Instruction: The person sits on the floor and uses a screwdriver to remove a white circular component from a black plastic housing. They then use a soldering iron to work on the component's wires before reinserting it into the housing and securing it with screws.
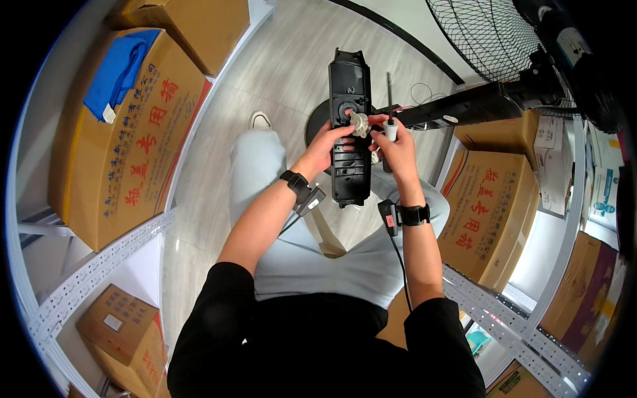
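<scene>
A long black plastic housing [350, 174] stands lengthwise in front of me, between my knees. My left hand [323, 147] grips its left side, and the thumb reaches the off-white moulded plastic part [359, 125] at the housing's middle. Some left fingertips show through an opening in the housing. My right hand [398, 151] is closed around a screwdriver [391, 129] with a white handle, its dark shaft pointing away from me. The right fingertips also come close to the off-white part; whether they press on it I cannot tell.
A black fan [488, 40] with a wire grille and a column [458, 114] leans in from the right, thin wires near it. Behind the housing is a round dark base [318, 123]. Cardboard boxes [142, 132] and a blue cloth [121, 69] fill shelving at left; more boxes [488, 215] stand right.
</scene>
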Demonstrator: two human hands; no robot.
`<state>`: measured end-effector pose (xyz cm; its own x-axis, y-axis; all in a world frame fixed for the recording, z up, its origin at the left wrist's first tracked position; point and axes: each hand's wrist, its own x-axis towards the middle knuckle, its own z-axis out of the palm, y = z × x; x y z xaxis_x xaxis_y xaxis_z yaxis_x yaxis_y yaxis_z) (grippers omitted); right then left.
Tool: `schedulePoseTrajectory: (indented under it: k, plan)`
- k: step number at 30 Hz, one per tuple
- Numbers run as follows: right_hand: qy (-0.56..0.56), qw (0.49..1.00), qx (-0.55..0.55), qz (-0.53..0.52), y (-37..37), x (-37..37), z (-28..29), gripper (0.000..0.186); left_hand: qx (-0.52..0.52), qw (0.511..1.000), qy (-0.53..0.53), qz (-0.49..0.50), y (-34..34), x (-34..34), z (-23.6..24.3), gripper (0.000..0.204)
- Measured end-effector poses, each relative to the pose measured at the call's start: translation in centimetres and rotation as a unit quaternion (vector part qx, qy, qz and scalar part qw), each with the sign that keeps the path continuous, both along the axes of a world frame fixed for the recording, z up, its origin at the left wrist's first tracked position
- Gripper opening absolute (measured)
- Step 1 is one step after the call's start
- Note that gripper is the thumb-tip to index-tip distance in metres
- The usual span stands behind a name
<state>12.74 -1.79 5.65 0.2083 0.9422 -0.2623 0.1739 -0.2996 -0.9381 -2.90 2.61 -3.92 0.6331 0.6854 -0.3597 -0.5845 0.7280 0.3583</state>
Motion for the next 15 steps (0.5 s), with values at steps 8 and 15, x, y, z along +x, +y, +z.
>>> schedulePoseTrajectory:
  k: [8, 15]
  plan:
    - [-0.312, 0.935, 0.106, 0.131, 0.1, -0.2, -0.1, 0.045, -0.005, 1.0, 0.014, -0.014, 0.1, -0.1, -0.5, 0.037]
    - [-0.357, 0.914, 0.159, 0.11, 0.3, 0.1, -1.4, 0.036, 0.028, 0.999, 0.028, 0.002, 0.0, -0.2, 0.3, 0.037]
